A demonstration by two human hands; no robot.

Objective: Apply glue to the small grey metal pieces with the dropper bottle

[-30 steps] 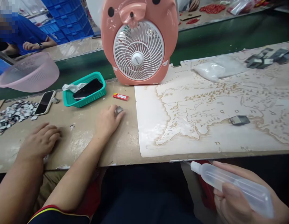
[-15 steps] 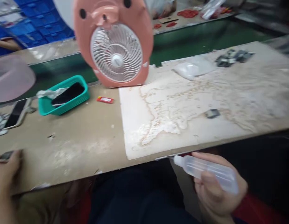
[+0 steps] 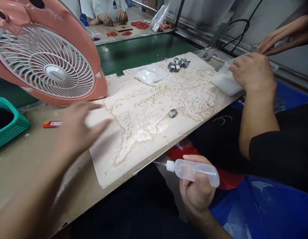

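My right hand is wrapped round a translucent squeeze bottle below the table's front edge. The bottle lies nearly level, its thin needle tip pointing left. Over the left edge of the map-printed sheet is my left hand, blurred, with thumb and fingers apart and nothing visible in it. A single small grey block rests on the sheet, to the right of that hand. Farther back on the sheet, several similar grey blocks are heaped beside a clear plastic bag.
A pink fan stands at the left, near a green basket and a red packet. At right, a co-worker's hands are at a white tub. Another person sits beyond the green belt, near red pieces.
The view has swung right. My left hand, which held a small dark block at the far left, is now open over the sheet's left edge. My right hand still grips the bottle.
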